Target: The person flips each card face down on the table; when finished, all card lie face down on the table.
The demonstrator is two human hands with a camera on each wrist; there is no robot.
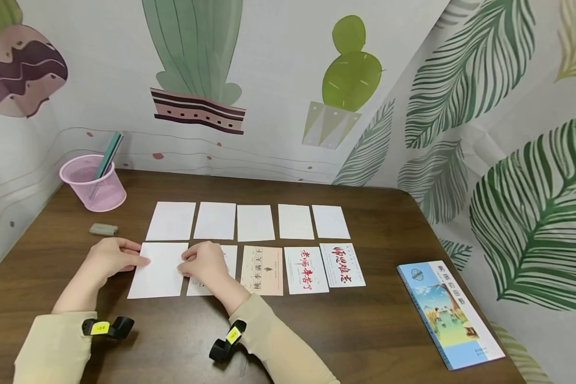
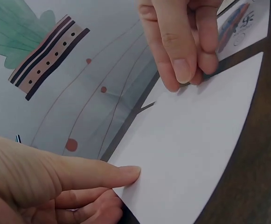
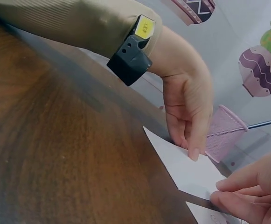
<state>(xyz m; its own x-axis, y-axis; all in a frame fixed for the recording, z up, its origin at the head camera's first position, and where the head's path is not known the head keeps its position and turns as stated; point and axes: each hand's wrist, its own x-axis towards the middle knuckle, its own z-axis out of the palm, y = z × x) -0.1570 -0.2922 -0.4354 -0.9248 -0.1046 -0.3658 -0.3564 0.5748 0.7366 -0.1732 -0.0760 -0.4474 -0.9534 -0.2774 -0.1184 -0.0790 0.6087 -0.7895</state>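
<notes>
from my remote seat, left to right: a pink mesh pen cup [image 1: 95, 184] stands at ten o'clock on the dark brown wooden table [image 1: 384, 330], a small grey eraser [image 1: 103, 229] just below it. my left hand [image 1: 109, 258] rests at the left edge of the blank white paper card [image 1: 159, 272], its fingers nearly straight, one fingertip [image 2: 131, 171] touching the card's edge, nothing gripped. my right hand [image 1: 204, 262] is at the card's right edge, fingers curled and pinching it near its top corner; it also covers part of the next card. the card lies flat, at the left end of the near row, at about eight o'clock from the table's middle. the rest of that row runs right: three printed cards [image 1: 301, 269], face up, with five blank cards [image 1: 248, 221] in the row behind. a blue illustrated booklet [image 1: 448, 314] lies at four o'clock.

i judge the step in hand is setting this card square in its row. the next move calls for a light slide, keeping its edge parallel to the neighbour's without dragging that one along.
</notes>
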